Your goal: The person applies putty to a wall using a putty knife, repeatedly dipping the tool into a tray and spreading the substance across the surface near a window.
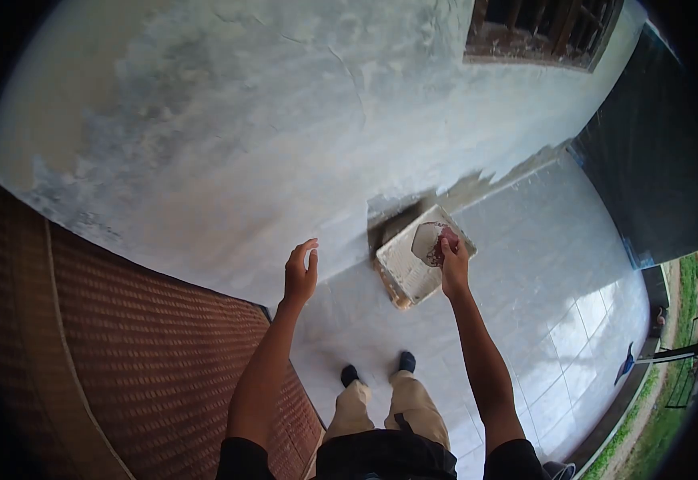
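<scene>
Our right hand (453, 260) fingers curl around a small tool dipping into the paint tray (421, 256) on the floor by the wall (229, 136). Our left hand (301, 272) is open, holding nothing. Most of the wall looks painted white; patches stay grey.

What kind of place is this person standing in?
Probably a tiled porch outside a house. A plastered outer wall with a wooden window stands ahead, pale floor tiles lie underfoot, and grass borders the edge.
</scene>
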`<action>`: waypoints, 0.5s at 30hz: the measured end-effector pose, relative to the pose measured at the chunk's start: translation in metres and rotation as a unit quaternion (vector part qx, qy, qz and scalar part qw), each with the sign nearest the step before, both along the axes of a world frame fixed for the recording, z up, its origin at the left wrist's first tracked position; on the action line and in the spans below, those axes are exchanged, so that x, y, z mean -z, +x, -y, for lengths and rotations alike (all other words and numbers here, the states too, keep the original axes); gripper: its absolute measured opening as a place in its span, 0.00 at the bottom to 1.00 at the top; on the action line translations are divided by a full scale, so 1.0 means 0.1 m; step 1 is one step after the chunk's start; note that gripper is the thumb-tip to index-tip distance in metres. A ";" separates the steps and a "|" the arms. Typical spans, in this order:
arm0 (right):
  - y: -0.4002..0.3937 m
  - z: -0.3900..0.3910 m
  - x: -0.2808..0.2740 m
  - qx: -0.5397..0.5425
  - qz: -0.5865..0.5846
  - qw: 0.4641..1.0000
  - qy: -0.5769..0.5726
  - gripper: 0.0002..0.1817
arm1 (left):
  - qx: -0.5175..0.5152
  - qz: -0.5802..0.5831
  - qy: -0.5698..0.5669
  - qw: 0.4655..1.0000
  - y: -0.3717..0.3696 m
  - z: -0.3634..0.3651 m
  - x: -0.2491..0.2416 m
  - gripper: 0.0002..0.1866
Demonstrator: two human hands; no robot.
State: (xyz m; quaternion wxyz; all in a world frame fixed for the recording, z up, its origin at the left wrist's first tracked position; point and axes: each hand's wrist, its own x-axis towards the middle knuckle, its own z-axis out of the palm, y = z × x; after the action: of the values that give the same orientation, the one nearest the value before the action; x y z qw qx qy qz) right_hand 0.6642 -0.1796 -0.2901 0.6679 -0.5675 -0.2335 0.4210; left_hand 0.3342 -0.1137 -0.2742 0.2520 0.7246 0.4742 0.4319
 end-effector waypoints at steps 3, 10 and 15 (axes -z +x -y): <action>0.26 0.15 0.32 0.015 0.018 0.998 -0.059 0.15 | -0.007 0.005 -0.040 0.999 0.24 0.08 0.27 0.13; 0.88 0.49 1.04 0.000 0.152 0.972 -0.181 0.13 | -0.042 0.003 -0.105 0.994 0.96 0.55 1.16 0.13; 1.13 0.63 1.52 -0.014 0.325 0.920 -0.217 0.15 | -0.034 0.034 -0.198 0.979 1.43 0.95 1.88 0.14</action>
State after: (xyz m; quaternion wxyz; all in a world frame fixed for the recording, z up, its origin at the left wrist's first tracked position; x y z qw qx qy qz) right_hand 0.7774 -0.2422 -0.4425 0.4094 -0.8008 -0.3491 0.2630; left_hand 0.4770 -0.2092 -0.4618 0.3917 0.6286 0.5661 0.3618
